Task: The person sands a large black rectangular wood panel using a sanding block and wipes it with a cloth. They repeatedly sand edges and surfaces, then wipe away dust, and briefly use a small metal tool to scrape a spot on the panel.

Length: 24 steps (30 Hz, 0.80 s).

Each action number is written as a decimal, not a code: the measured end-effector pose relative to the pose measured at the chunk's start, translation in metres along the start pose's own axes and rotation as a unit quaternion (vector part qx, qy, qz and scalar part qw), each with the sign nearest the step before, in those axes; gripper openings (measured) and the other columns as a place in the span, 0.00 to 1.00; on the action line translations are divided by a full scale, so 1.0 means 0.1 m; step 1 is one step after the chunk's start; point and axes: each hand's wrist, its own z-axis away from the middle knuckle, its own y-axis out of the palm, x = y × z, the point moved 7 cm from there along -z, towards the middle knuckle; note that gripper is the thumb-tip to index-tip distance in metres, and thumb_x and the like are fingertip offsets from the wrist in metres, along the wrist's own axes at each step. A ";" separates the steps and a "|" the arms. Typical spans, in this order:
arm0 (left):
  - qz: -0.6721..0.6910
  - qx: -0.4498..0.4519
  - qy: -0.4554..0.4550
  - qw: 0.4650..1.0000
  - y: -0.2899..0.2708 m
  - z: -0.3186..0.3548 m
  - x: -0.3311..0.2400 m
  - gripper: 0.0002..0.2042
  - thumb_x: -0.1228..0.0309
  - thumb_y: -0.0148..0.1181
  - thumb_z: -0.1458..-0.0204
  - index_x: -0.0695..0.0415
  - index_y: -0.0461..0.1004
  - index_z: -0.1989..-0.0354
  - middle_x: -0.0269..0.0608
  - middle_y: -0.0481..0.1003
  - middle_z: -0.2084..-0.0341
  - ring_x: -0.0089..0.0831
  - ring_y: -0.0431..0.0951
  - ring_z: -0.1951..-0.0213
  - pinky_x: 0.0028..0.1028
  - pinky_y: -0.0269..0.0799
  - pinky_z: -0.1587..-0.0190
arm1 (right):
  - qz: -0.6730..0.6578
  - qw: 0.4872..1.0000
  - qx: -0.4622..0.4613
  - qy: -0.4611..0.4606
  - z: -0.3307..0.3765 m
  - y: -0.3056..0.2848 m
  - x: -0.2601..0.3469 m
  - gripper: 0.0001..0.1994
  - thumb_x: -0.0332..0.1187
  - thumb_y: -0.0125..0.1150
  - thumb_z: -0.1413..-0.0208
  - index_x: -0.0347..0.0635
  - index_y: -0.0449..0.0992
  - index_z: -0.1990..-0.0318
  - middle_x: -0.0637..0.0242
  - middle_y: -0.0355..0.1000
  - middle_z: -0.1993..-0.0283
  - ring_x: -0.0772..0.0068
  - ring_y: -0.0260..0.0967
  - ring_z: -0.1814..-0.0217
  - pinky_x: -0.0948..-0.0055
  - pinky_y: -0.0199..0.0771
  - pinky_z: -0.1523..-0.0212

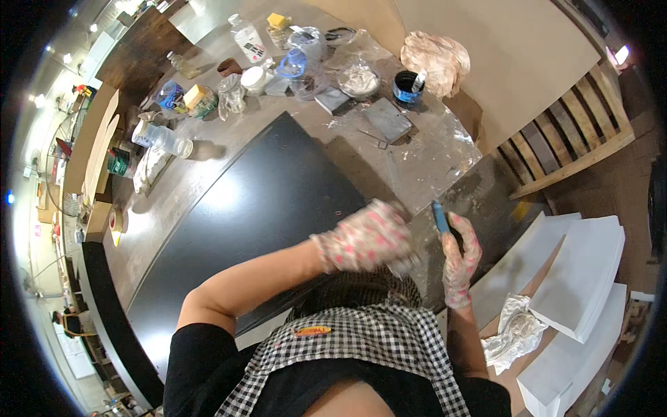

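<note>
My left hand [372,240], in a white glove with pink dots, is smeared by motion over the right end of a glossy black panel [257,201]. Whether it holds anything is hidden by the blur; a pale streak shows just below its fingers. To the right, past the table's near edge, my gloved right hand [461,260] pinches a slim blue object [440,217] between thumb and fingers. The object points up and away from me, and its exact kind cannot be made out. A grey flat block [388,120] lies on the table beyond my hands.
Along the table's far side stand a clear bottle [249,40], a blue-capped jug [294,66], a black tin [408,89] and a crumpled cloth [434,61]. White panels [580,278] are stacked at right below a wooden slatted pallet [566,132].
</note>
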 end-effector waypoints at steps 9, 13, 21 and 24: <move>0.270 -0.278 -0.246 0.889 -0.47 1.82 0.24 0.27 0.65 0.64 0.54 0.56 0.66 0.43 0.44 0.72 0.54 0.36 0.73 0.51 0.36 0.70 0.48 | 0.009 0.990 -0.102 0.095 0.87 0.26 0.29 0.18 0.20 0.62 0.48 0.35 0.74 0.48 0.59 0.73 0.48 0.67 0.70 0.46 0.68 0.66 0.41; -0.021 -0.498 -0.499 0.709 -0.86 3.39 0.91 0.26 0.70 0.60 0.45 0.64 0.64 0.38 0.50 0.74 0.51 0.40 0.75 0.50 0.32 0.73 0.49 | 0.081 0.994 -0.003 -0.070 0.55 0.59 0.63 0.21 0.20 0.67 0.53 0.40 0.75 0.49 0.59 0.73 0.49 0.62 0.72 0.48 0.67 0.71 0.46; -0.159 -0.410 -0.615 0.654 -0.53 3.91 1.24 0.23 0.69 0.62 0.52 0.64 0.69 0.47 0.57 0.75 0.57 0.52 0.74 0.53 0.41 0.68 0.48 | 0.266 0.924 0.169 -0.218 -0.26 0.88 0.70 0.18 0.28 0.66 0.52 0.49 0.75 0.50 0.64 0.72 0.53 0.57 0.69 0.52 0.60 0.70 0.51; -0.129 -0.405 -0.630 0.650 -0.53 3.91 1.25 0.24 0.69 0.63 0.52 0.64 0.69 0.45 0.56 0.76 0.57 0.51 0.75 0.52 0.40 0.68 0.48 | 0.288 0.913 0.202 -0.207 -0.34 0.92 0.67 0.18 0.28 0.67 0.53 0.48 0.76 0.51 0.64 0.72 0.54 0.57 0.69 0.52 0.60 0.71 0.51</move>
